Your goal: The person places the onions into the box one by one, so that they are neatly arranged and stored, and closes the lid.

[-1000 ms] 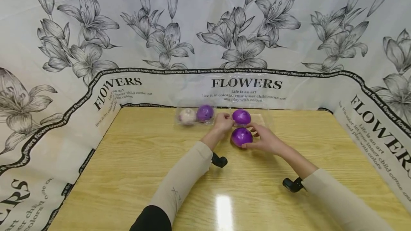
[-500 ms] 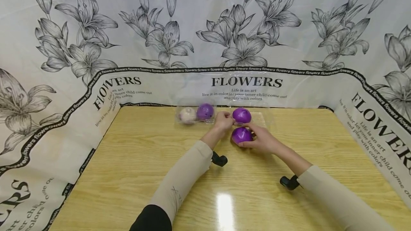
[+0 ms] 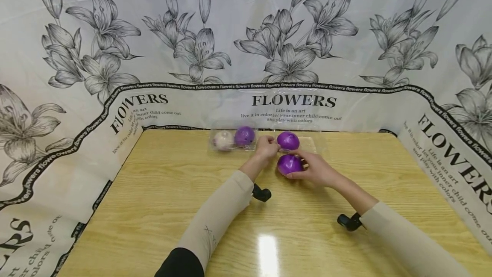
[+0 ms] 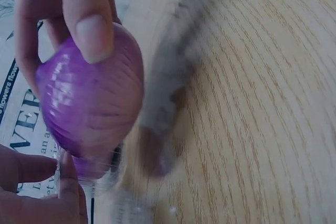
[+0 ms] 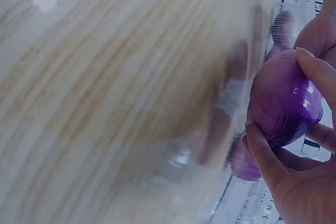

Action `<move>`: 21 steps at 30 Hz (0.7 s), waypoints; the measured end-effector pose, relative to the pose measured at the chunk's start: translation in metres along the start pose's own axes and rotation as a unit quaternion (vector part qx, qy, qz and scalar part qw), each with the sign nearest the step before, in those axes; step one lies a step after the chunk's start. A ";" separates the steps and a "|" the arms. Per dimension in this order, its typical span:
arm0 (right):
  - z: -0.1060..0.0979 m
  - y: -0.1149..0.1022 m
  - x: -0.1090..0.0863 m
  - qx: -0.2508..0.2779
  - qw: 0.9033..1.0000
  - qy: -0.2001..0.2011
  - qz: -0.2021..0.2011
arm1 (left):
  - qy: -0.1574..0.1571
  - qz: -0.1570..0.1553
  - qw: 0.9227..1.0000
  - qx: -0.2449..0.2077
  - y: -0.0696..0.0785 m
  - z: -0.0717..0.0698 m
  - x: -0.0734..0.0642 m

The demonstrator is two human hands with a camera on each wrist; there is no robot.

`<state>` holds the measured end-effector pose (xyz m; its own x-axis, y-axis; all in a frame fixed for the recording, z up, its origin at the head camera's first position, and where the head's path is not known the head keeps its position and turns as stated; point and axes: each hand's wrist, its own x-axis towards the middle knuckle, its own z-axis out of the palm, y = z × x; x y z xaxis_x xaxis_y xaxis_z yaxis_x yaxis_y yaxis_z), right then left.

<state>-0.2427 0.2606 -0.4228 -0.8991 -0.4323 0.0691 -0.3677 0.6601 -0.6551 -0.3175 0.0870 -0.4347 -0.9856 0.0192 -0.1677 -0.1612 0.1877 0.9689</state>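
My right hand [image 3: 316,168] holds a shiny purple onion [image 3: 289,165] between thumb and fingertips, in front of a clear plastic box [image 3: 308,144]. Behind it, another purple onion [image 3: 288,140] sits at the left side of that box. My left hand [image 3: 267,147] pinches the box's thin clear edge at its left front. In the left wrist view, the left hand's fingers [image 4: 69,182] grip this edge just below the held onion [image 4: 94,95]. The right wrist view shows the right thumb and fingers spread around the onion [image 5: 283,100], with part of a second onion [image 5: 244,163] below.
Left of my left hand stands another clear box [image 3: 213,143] containing a whitish round bulb [image 3: 224,140] and a purple onion [image 3: 244,136]. A flower-printed cloth [image 3: 200,106] walls the wooden table [image 3: 173,183] at the back and sides. Black camera mounts [image 3: 262,193] hang at both wrists.
My right hand's fingers have slid a little further left over the onion and lie closer around it. The left hand keeps its hold on the box edge, and the boxes have not moved.
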 end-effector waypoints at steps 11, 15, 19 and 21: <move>-0.020 -0.010 -0.004 0.009 1.000 0.014 -0.002 | 0.000 0.005 1.000 -0.009 -0.002 -0.002 0.002; -0.029 -0.008 -0.003 0.000 1.000 0.022 -0.007 | -0.012 0.005 1.000 -0.021 -0.002 -0.003 0.002; -0.039 -0.007 -0.004 -0.022 0.999 0.030 -0.012 | -0.021 0.008 0.999 -0.026 -0.001 -0.004 0.001; -0.044 -0.006 -0.004 -0.034 0.999 0.033 -0.015 | -0.021 0.008 0.999 -0.027 -0.001 -0.004 0.000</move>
<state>-0.2477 0.2857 -0.3860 -0.9006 -0.4120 0.1384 -0.4073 0.6890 -0.5995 -0.3174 0.0827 -0.4348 -0.9853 0.0641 -0.1582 -0.1486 0.1343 0.9797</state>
